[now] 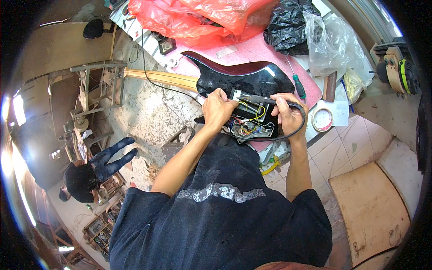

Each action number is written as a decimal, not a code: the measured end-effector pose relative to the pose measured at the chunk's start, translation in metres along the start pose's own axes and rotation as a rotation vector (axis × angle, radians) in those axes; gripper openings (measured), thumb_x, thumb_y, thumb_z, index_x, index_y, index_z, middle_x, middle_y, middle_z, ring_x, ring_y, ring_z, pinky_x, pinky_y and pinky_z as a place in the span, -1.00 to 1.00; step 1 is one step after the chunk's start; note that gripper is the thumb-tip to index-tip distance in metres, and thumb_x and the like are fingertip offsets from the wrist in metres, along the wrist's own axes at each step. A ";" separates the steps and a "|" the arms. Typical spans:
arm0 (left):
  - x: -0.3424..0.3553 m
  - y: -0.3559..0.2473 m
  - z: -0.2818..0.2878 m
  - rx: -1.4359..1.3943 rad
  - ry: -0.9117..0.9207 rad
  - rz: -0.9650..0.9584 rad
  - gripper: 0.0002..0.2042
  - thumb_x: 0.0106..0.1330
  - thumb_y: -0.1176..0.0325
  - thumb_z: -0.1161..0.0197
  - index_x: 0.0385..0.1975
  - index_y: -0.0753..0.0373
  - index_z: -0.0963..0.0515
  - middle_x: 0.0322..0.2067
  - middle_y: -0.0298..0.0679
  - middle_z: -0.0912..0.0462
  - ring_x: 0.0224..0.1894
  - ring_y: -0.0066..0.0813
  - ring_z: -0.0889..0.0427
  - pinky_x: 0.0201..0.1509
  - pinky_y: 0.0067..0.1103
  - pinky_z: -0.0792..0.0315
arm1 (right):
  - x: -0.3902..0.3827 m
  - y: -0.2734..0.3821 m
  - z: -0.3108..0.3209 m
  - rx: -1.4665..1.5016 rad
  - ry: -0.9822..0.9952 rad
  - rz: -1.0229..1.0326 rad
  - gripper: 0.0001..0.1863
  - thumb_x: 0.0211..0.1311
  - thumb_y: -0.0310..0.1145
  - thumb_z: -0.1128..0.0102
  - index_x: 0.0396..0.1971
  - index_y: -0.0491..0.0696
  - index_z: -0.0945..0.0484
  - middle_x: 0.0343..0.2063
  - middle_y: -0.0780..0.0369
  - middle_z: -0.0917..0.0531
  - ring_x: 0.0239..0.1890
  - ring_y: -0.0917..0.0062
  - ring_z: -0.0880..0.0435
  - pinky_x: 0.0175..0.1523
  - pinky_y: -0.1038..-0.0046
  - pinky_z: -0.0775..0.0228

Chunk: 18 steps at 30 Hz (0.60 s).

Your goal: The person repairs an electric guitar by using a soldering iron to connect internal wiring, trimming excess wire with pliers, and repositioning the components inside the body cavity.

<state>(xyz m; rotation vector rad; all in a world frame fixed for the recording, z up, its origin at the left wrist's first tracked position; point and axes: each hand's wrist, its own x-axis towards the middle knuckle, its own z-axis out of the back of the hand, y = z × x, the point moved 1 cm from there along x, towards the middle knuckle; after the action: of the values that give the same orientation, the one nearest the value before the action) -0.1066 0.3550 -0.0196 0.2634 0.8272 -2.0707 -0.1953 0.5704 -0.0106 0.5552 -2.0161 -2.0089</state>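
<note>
A dark, glossy electric guitar point(245, 74) lies face down on the bench, its light wooden neck point(162, 79) running off to the left. In its back are opened cavities, one with a tangle of coloured wires point(249, 128). My right hand point(289, 114) grips a soldering iron point(261, 100) by its dark handle, the tip pointing left over the upper cavity. A black cord loops down from the handle's rear. My left hand point(219, 108) is closed in a pinch at the left edge of that cavity, near the iron's tip. What its fingers hold is too small to make out.
A green-handled screwdriver point(298, 85) and a tape roll point(322, 119) lie right of the guitar. Red plastic point(207, 18), a black bag point(291, 27) and clear plastic point(333, 42) cover the bench's far side. Another person point(83, 177) is off to the left.
</note>
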 end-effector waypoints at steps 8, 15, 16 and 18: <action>0.000 -0.001 0.000 0.014 0.003 0.011 -0.69 -0.07 0.24 -0.44 -0.58 0.24 -0.42 -0.54 0.07 -0.66 -0.35 0.10 -0.69 -0.16 -0.19 -0.50 | 0.000 -0.002 -0.001 -0.010 -0.012 -0.004 -0.75 0.48 -0.34 -0.15 -0.24 -0.21 -0.72 -0.67 0.29 -0.65 -0.69 0.76 -0.48 -0.57 0.58 -0.25; 0.000 0.001 -0.001 0.018 -0.005 0.010 -0.70 -0.08 0.25 -0.44 -0.59 0.24 -0.42 -0.54 0.07 -0.65 -0.36 0.11 -0.69 -0.17 -0.19 -0.50 | 0.000 -0.001 0.001 0.006 -0.011 -0.009 -0.75 0.48 -0.34 -0.16 -0.25 -0.21 -0.71 -0.67 0.30 -0.64 -0.67 0.76 -0.50 -0.55 0.59 -0.26; 0.001 0.002 -0.002 0.010 -0.003 0.009 -0.70 -0.08 0.25 -0.44 -0.59 0.24 -0.43 -0.55 0.07 -0.65 -0.36 0.10 -0.69 -0.17 -0.19 -0.50 | 0.000 -0.001 0.001 0.000 -0.005 -0.016 -0.75 0.48 -0.34 -0.15 -0.25 -0.21 -0.71 -0.67 0.30 -0.63 -0.65 0.75 -0.52 -0.54 0.58 -0.28; 0.001 0.003 -0.003 0.003 -0.001 0.007 -0.71 -0.08 0.26 -0.44 -0.59 0.24 -0.43 -0.55 0.07 -0.65 -0.36 0.10 -0.69 -0.17 -0.19 -0.50 | 0.000 -0.002 0.001 -0.016 -0.009 -0.005 -0.75 0.48 -0.34 -0.15 -0.25 -0.21 -0.71 -0.67 0.30 -0.63 -0.63 0.73 -0.54 -0.52 0.58 -0.31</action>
<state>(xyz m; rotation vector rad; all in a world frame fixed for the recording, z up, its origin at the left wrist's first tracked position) -0.1056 0.3549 -0.0234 0.2661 0.8214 -2.0655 -0.1954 0.5718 -0.0131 0.5499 -2.0034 -2.0326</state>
